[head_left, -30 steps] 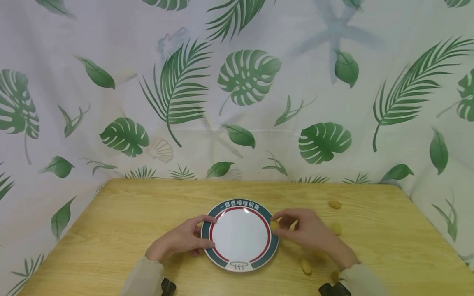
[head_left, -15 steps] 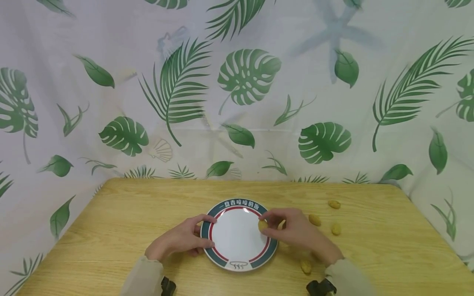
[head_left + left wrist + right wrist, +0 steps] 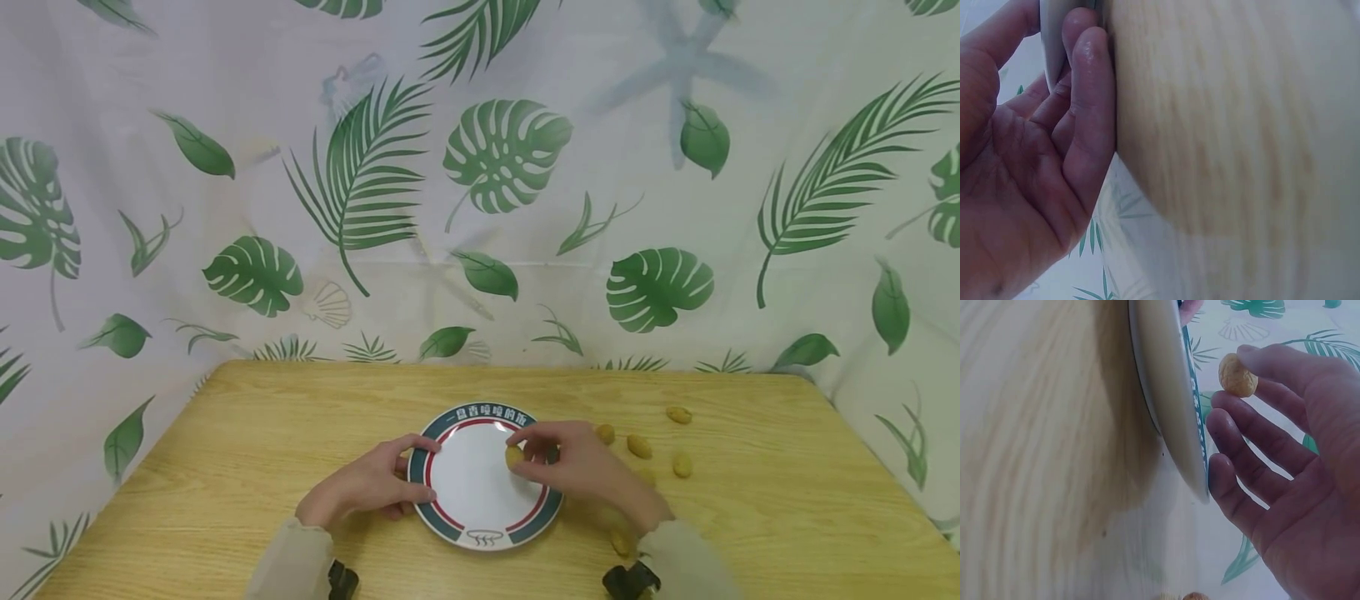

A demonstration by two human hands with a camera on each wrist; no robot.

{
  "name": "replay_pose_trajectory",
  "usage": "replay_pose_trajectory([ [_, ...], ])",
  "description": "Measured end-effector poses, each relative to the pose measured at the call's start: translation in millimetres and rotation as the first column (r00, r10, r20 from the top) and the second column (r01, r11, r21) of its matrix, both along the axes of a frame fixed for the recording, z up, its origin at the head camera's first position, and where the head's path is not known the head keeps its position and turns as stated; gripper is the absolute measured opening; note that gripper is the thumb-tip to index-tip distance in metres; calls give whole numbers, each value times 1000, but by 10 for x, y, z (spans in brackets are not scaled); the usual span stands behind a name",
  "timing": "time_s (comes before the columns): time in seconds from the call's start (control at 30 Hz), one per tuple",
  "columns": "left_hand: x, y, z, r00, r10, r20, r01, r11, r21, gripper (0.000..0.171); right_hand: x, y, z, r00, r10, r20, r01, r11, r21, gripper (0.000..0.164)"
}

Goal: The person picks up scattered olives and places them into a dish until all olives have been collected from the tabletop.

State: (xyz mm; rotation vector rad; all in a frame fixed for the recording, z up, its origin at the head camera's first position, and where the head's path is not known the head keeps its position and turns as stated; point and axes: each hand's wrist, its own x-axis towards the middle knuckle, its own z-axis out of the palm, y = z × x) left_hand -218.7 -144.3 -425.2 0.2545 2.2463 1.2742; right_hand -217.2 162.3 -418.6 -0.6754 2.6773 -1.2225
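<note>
The plate (image 3: pixel 472 487) lies face up on the wood-grain surface (image 3: pixel 225 467), directly in front of the person. Its white centre is bounded by a red ring and a dark blue-green rim; white characters mark the far edge, a bowl-shaped line drawing the near edge.

Left hand (image 3: pixel 371 479): grasping the plate at its left rim—thumb and index finger over the edge, other fingers lower at the side.

Right hand (image 3: pixel 585 467): pinching one wrinkled oval piece (image 3: pixel 1238 376), yellow-brown, between thumb and fingertips. The piece is held above the right part of the plate, apart from it; whether the lower fingers touch the rim cannot be told.

Loose oval pieces (image 3: pixel 639 447) lie on the surface to the right of the plate, some partly hidden by the right arm. Behind stands a leaf-printed cloth (image 3: pixel 555 283).
</note>
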Motion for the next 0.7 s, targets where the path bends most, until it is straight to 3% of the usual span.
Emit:
replay_pose_trajectory([
  [0.7,-7,8,-8,1000,-3,1,3,1000,-19,59,-60,-276,-92,998,45,-34,-46,999,-12,25],
])
